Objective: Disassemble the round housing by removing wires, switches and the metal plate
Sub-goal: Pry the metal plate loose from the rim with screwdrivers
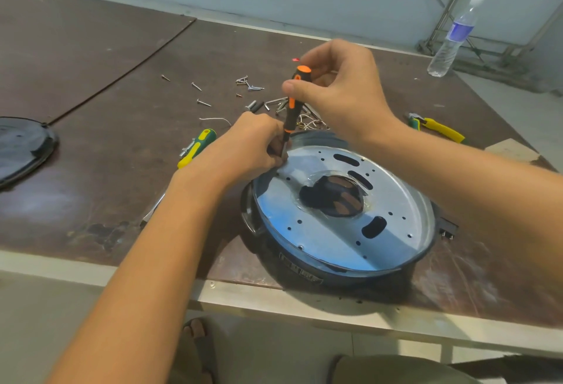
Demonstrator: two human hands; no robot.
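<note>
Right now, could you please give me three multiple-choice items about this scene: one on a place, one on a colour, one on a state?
1. The green-yellow screwdriver lies: A on the floor; B on the table, left of the housing; C upright.
2. The upright screwdriver has a handle that is: A orange and black; B red; C white.
3. The metal plate is: A folded; B on the floor; C seated in the housing.
Key: B, it lies flat on the table; A, orange cap, black body; C, the housing rim surrounds it.
</note>
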